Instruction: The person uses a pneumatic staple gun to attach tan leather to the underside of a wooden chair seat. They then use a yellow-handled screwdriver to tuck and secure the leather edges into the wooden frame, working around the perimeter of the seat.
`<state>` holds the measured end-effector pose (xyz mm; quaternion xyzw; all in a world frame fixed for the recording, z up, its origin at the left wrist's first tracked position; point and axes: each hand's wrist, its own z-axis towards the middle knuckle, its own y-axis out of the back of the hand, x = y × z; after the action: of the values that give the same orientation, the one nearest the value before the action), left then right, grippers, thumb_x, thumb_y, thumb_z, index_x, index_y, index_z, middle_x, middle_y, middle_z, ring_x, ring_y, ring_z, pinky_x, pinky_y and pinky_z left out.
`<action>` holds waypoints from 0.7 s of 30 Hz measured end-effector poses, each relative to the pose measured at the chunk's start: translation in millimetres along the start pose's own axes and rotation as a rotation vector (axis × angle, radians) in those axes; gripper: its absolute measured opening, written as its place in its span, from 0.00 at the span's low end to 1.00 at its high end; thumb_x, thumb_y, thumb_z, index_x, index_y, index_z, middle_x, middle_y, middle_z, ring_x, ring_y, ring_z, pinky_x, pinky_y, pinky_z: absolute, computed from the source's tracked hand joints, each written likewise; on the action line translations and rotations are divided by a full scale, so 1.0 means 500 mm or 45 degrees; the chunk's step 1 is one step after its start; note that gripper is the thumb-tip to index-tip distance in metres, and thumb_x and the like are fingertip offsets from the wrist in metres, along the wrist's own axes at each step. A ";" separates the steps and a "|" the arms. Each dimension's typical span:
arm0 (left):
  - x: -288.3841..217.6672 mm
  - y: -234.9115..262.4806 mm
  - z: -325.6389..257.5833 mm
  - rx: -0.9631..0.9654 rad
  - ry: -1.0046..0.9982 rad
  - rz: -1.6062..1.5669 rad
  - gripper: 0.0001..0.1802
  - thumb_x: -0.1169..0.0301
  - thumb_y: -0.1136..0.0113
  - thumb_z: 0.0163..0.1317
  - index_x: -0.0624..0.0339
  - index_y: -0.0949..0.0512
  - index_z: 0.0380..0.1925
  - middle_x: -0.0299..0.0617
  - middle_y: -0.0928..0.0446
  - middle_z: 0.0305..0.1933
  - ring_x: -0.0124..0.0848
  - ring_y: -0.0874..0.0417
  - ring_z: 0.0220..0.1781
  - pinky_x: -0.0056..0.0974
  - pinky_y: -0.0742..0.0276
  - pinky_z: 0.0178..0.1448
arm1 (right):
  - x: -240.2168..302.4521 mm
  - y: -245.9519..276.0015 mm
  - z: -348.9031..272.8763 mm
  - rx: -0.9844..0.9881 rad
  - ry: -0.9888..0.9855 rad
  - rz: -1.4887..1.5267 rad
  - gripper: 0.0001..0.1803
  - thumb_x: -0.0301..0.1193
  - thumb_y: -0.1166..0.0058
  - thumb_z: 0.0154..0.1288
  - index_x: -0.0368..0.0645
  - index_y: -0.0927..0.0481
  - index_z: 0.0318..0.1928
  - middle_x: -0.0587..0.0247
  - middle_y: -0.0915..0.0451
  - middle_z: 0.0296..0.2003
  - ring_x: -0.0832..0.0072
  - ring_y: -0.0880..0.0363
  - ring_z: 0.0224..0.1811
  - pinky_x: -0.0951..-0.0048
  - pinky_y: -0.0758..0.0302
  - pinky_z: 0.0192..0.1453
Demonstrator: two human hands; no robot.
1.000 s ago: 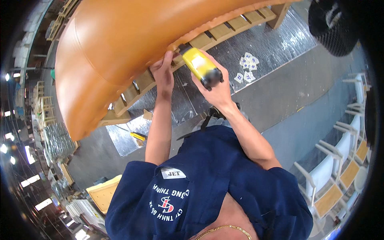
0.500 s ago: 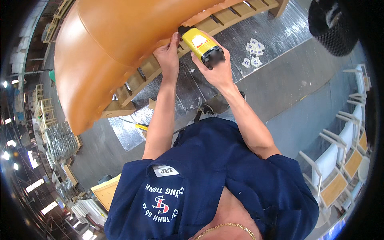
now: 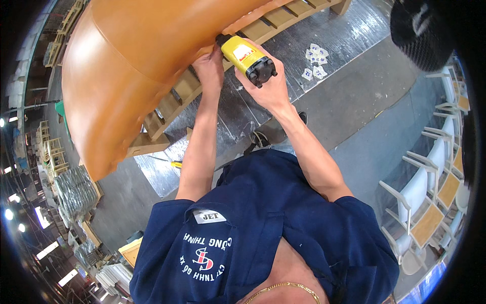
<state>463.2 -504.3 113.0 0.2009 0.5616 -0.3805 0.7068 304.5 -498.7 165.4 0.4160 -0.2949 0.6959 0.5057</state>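
Observation:
A large orange-tan leather cover (image 3: 136, 50) wraps a rounded piece of furniture with a slatted wooden frame (image 3: 185, 91). My right hand (image 3: 273, 88) is closed around a yellow and black staple gun (image 3: 243, 53), whose dark nose meets the leather's edge along the frame. Just left of that nose, my left hand (image 3: 210, 73) is closed on the leather's edge. Its fingertips are partly hidden by the cover's folds.
Small white paper pieces (image 3: 315, 60) lie on the shiny floor covering (image 3: 344, 45) to the right. A yellow-handled tool (image 3: 176, 164) is beside my left forearm. White chairs (image 3: 417, 197) line the far right. A dark mesh object (image 3: 422, 35) hangs at upper right.
The staple gun has shifted slightly left along the leather's edge, with my right hand around it. My left thumb has tucked in closer to the leather. The whole view has shifted a little.

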 end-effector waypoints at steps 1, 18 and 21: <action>0.002 -0.007 -0.001 -0.016 -0.077 0.063 0.06 0.77 0.40 0.68 0.71 0.17 0.37 0.34 0.19 0.35 0.22 0.22 0.37 0.31 0.25 0.43 | 0.006 -0.004 0.001 -0.018 -0.020 0.005 0.34 0.20 0.33 0.48 0.35 0.24 0.60 0.48 0.15 0.49 0.63 0.15 0.52 0.67 0.23 0.59; 0.004 0.025 0.004 0.148 -0.003 0.087 0.11 0.75 0.44 0.71 0.72 0.17 0.35 0.31 0.19 0.33 0.19 0.24 0.35 0.30 0.26 0.41 | 0.026 -0.036 -0.016 -0.059 -0.044 0.004 0.32 0.22 0.34 0.51 0.36 0.24 0.59 0.48 0.15 0.46 0.63 0.14 0.49 0.68 0.22 0.56; 0.024 0.046 0.017 0.194 0.080 0.029 0.10 0.74 0.43 0.70 0.70 0.16 0.35 0.30 0.19 0.33 0.18 0.24 0.36 0.30 0.26 0.41 | 0.019 -0.044 -0.024 -0.044 -0.057 0.028 0.31 0.23 0.34 0.52 0.35 0.24 0.59 0.48 0.15 0.47 0.64 0.14 0.49 0.70 0.22 0.55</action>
<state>487.1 -499.5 100.7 0.2722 0.5507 -0.4075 0.6757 320.5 -477.4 167.5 0.4194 -0.3225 0.6868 0.4984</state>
